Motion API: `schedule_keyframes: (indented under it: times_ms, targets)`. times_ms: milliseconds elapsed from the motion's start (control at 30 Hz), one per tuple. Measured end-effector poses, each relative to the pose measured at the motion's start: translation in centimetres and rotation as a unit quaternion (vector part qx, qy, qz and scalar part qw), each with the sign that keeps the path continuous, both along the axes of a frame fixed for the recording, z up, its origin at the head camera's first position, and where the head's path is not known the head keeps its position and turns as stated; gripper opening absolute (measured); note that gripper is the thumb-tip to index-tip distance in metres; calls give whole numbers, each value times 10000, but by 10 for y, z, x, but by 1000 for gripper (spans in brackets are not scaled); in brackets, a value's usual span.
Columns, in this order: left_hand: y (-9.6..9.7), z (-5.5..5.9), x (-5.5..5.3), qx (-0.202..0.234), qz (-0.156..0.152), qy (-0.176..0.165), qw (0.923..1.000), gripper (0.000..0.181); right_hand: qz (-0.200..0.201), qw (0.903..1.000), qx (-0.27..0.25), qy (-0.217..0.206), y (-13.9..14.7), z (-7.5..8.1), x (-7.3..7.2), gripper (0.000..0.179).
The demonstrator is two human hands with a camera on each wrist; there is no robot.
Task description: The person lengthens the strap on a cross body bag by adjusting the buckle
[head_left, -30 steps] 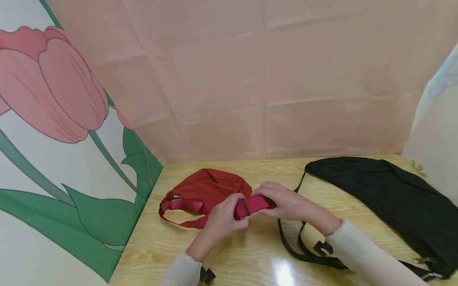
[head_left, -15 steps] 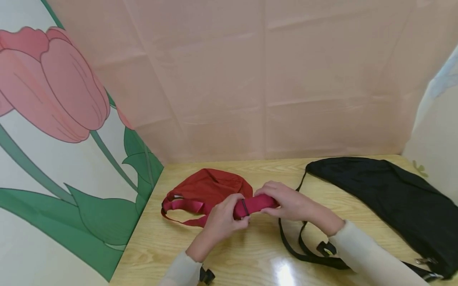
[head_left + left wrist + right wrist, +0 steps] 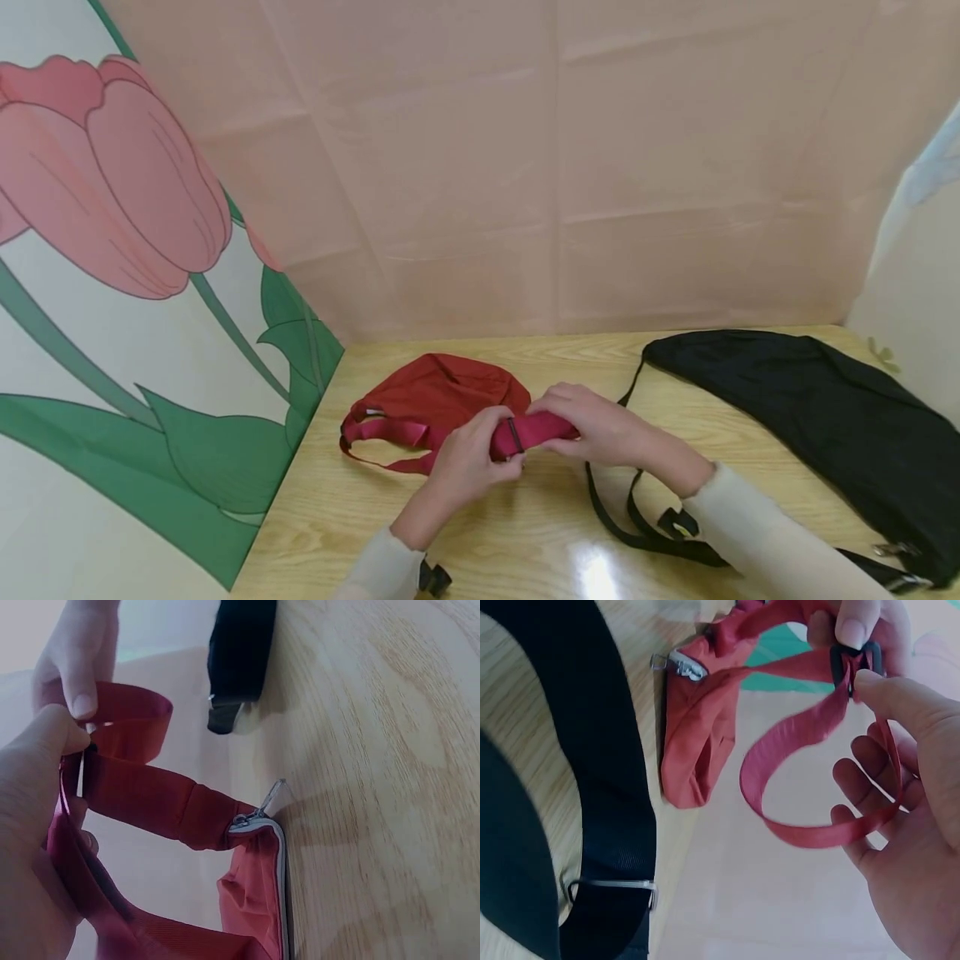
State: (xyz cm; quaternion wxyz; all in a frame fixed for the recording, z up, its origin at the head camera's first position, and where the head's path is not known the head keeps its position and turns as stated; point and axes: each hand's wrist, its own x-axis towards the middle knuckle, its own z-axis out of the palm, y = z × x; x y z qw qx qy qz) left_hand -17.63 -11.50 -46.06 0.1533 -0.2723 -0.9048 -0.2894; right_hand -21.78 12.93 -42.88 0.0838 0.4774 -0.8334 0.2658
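A red bag (image 3: 442, 385) lies on the wooden table, its flat strap (image 3: 544, 427) raised in front of it. Near the black slider buckle (image 3: 514, 435) on that strap, my left hand (image 3: 474, 458) pinches the webbing. My right hand (image 3: 600, 427) holds the strap just right of the buckle. In the right wrist view, the right thumb touches the dark slider (image 3: 857, 669), and a loop of webbing (image 3: 795, 750) hangs across the fingers. The left wrist view shows the strap joining the bag beside a metal zipper pull (image 3: 274, 796).
A large black bag (image 3: 795, 417) lies at the right of the table, its strap (image 3: 645, 542) curving below my right forearm. Behind the table hangs a pinkish-brown sheet (image 3: 465, 183). A tulip-patterned panel (image 3: 142, 192) stands on the left.
My right hand slid slightly right along the strap, showing more webbing, then came back a little to the left. The left hand stays at the buckle.
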Motion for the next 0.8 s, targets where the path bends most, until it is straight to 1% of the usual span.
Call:
schedule_keyframes:
  times_ms: [100,233,333,500,633,800]
  targets:
    - [-1,-1,0,18,-2,7,10000,54,-113,9999,44,-122,4,1,0,39]
    - [-1,-1,0,44,-46,-21,10000,54,-37,9997,21,-222,4,2,0,40]
    - [-1,0,0,93,-110,-103,9998,53,42,9996,50,-275,1,2,1,40]
    - [-2,-1,0,77,-141,-180,9997,54,1,9995,164,-260,-2,2,2,39]
    - [-3,-2,1,9,-157,-136,9998,54,-62,9991,244,-350,-1,3,3,38]
    - [-8,-2,3,56,-158,-94,9998,50,-82,9986,260,-450,2,3,2,39]
